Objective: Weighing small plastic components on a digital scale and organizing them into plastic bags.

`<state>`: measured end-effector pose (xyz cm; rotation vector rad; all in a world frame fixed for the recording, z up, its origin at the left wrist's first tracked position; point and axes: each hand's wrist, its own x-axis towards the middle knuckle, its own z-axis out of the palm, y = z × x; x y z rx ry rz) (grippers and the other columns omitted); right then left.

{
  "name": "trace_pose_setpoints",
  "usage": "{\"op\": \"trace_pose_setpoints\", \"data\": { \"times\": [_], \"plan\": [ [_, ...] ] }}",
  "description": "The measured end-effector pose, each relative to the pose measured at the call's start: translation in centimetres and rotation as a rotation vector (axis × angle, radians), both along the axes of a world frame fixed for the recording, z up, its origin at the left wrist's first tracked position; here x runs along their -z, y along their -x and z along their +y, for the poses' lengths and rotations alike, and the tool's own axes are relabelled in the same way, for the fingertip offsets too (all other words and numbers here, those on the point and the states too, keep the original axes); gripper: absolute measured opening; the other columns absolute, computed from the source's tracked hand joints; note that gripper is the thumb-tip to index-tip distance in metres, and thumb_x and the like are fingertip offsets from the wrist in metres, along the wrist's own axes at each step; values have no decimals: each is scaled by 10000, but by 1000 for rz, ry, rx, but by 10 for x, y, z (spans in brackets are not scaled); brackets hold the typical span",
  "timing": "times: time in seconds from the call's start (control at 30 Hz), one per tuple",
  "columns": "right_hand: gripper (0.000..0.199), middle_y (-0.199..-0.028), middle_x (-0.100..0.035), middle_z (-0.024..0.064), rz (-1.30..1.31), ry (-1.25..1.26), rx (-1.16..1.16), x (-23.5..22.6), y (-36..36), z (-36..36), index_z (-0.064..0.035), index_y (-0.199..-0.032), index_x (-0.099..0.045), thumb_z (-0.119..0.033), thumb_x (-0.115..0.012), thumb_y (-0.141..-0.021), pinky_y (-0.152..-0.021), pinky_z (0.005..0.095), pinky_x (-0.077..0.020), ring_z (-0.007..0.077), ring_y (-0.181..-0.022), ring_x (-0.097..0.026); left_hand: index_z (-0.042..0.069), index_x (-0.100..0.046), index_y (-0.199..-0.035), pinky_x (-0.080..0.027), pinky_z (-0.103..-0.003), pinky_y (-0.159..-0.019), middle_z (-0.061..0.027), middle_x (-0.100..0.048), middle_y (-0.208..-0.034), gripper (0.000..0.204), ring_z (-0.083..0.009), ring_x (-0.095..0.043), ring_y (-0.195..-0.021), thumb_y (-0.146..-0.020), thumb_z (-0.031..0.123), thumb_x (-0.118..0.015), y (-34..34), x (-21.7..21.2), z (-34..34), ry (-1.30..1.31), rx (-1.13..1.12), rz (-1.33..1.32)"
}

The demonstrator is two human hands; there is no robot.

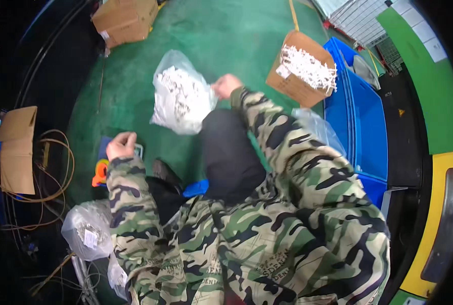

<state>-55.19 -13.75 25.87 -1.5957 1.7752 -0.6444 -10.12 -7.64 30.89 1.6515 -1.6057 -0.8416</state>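
A clear plastic bag [183,96] filled with small white parts stands on the green floor before me. At its right edge my right hand [227,85] is closed, fingers pinching the plastic. Off to the left, my left hand [121,146] is held with curled fingers pressed together; whatever is in them, if anything, is too small to make out. Just below that hand lies an orange and yellow tape dispenser [100,173]. A flat bluish-grey object [104,147] shows partly behind the hand.
An open cardboard box [280,81] heaped with white plastic parts is at the far right, beside blue bins [369,127]. Another carton [125,20] sits far left. Filled bags [88,229] lie near left, by loose hoses [64,188] and a cardboard piece [18,147].
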Motion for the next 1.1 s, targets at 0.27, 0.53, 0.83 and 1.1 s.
{"op": "trace_pose_setpoints", "data": {
  "times": [0.27,0.53,0.83,1.1],
  "plan": [
    [729,-798,-704,142,145,-27,37,-109,-38,37,50,-1022,-698,-650,-657,-823,-632,349,-522,227,-698,-669,28,-701,-1155,-518,-416,-935,-206,-709,-1099,602,-340,-676,-1052,-811,521,-721,35,-35,11,136,-54,-358],
    [673,-1011,-712,227,494,17,63,-81,-87,38,13,-1081,-698,-602,-652,-811,-878,462,-529,385,-993,-683,47,-596,-1265,-540,-436,-856,-189,-667,-1161,820,-316,-681,-1028,-748,678,-677,139,-6,-12,-90,60,-750],
    [306,-902,-707,219,573,-60,42,-36,-22,5,-43,-849,-738,-313,-595,-858,-819,495,-542,400,-923,-683,108,-738,-1053,-522,-469,-903,-156,-701,-1131,410,-356,-660,-1057,-834,419,-588,100,48,-85,-348,55,-737],
    [361,-887,-699,220,548,75,202,-47,-2,14,-37,-834,-731,-369,-596,-872,-813,510,-528,417,-897,-667,49,-735,-932,-507,-495,-876,-229,-691,-967,393,-439,-645,-964,-855,369,-521,65,26,-53,-198,66,-545]
  ]
}}
